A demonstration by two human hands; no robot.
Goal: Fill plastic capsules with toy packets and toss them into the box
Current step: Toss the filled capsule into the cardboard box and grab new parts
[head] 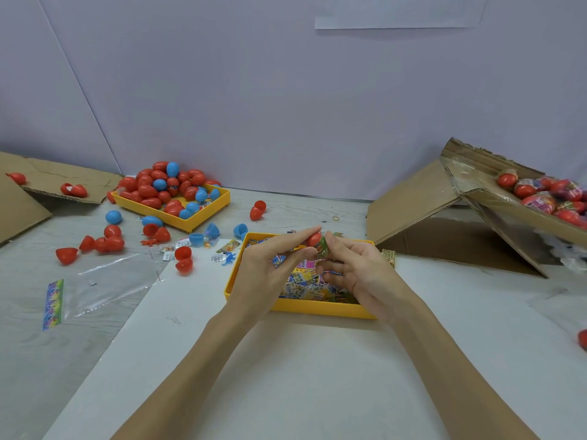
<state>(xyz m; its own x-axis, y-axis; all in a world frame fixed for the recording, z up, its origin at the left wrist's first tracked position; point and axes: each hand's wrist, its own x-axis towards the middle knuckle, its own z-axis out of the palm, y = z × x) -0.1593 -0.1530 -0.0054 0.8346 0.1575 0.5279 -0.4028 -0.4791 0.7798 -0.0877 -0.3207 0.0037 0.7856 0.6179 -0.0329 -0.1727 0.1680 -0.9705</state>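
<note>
Both forearms reach out over a white sheet (317, 376) laid on the table, and the hands meet just above the nearer yellow tray (320, 309), which holds a jumble of printed toy packets (301, 285). The left hand (270, 268) pinches a red capsule half (313, 239) at its fingertips, open end turned toward the other hand. The right hand (352, 268) grips a folded green packet (322, 249) between thumb and forefinger and presses it against the capsule's mouth; the other fingers hang loosely curled over the tray. I would say the packet is only partly in. To do this well, it looks wise to keep the packet folded small, push it fully past the rim so no corner catches in the seam, and hold the shell steady rather than squeeze it out of round. I cannot tell where the matching half is. Farther left, loose red and blue capsule halves (108, 242) lie scattered beside a clear plastic bag (104, 281), and beyond them a second yellow tray (197, 219) is heaped with empty capsules. Far right, a tilted cardboard box (524, 214) already holds filled capsules (540, 198), well apart from the hands, so the toss will need aim.
</note>
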